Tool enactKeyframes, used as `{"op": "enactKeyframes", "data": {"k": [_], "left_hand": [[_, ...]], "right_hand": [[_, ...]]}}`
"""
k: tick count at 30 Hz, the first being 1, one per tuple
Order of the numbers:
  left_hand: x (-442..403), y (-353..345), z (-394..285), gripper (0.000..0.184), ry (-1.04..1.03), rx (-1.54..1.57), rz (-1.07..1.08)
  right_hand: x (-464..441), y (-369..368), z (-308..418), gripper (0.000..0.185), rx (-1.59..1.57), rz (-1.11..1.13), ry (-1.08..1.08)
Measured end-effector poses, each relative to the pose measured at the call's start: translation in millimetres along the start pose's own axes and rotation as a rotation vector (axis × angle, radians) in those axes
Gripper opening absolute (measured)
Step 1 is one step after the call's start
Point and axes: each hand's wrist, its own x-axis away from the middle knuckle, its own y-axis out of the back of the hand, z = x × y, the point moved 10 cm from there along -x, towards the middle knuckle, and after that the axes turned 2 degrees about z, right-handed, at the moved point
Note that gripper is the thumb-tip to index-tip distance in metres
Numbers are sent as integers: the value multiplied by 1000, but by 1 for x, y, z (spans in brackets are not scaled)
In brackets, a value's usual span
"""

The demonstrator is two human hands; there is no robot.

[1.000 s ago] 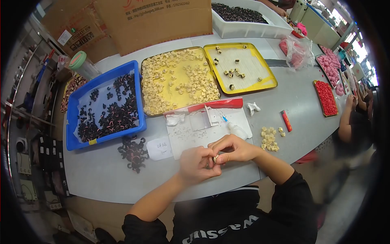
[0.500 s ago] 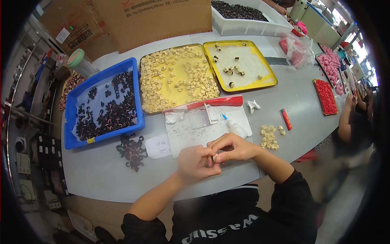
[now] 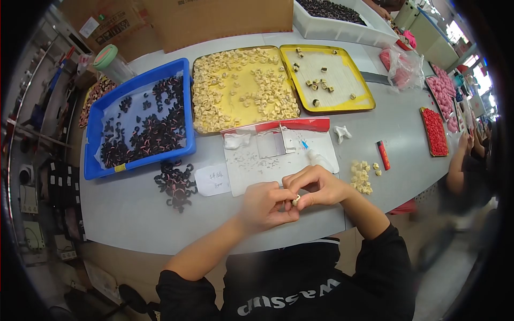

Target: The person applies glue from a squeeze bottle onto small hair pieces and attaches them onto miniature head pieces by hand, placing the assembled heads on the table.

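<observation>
Over the smooth grey table (image 3: 128, 219), my left hand (image 3: 262, 206) and right hand (image 3: 320, 187) still pinch one small cream piece (image 3: 296, 200) between them, same as a moment ago, so I'm not done; its shape looks blocky, maybe.

Down at the fingers (image 3: 307, 201), the small cream piece (image 3: 296, 199) is mostly covered, its far side out of sight! The left hand (image 3: 261, 206) looks soft and smeary. Over to the paper note (image 3: 212, 180): handwriting, too small to read. Up top, the frame's edge slices the cardboard box (image 3: 225, 24), the white bin (image 3: 342, 32) and a co-worker's arm (image 3: 380, 9); far right, another person (image 3: 456, 168) is a dim blur.
</observation>
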Motion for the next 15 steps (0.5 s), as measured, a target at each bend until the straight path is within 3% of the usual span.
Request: {"op": "enactKeyframes", "data": {"k": [1, 4, 7, 15], "left_hand": [[2, 1, -8, 48, -113, -23, -16], [5, 0, -8, 49, -124, -52, -35], [5, 2, -10, 50, -159, -31, -84], [-4, 2, -17, 47, -137, -118, -6]], "right_hand": [[0, 0, 0, 29, 6, 1, -1], [0, -1, 2, 30, 4, 2, 6], [2, -4, 4, 20, 28, 59, 9], [1, -6, 0, 17, 57, 85, -39]]}}
